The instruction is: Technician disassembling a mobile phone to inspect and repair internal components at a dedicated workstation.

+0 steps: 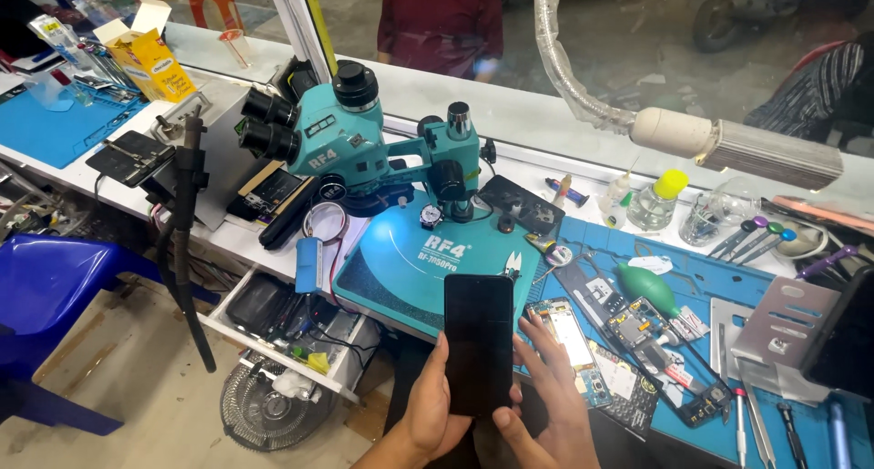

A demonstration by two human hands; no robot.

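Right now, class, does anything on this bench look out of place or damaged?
Yes. An opened phone lies face-up on the blue mat, its insides bare, beside the intact black phone in both hands.

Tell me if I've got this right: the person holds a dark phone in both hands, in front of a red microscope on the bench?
Not quite: the head view shows the microscope is teal, not red. The rest stands: the left hand and right hand both hold the dark phone in front of it.
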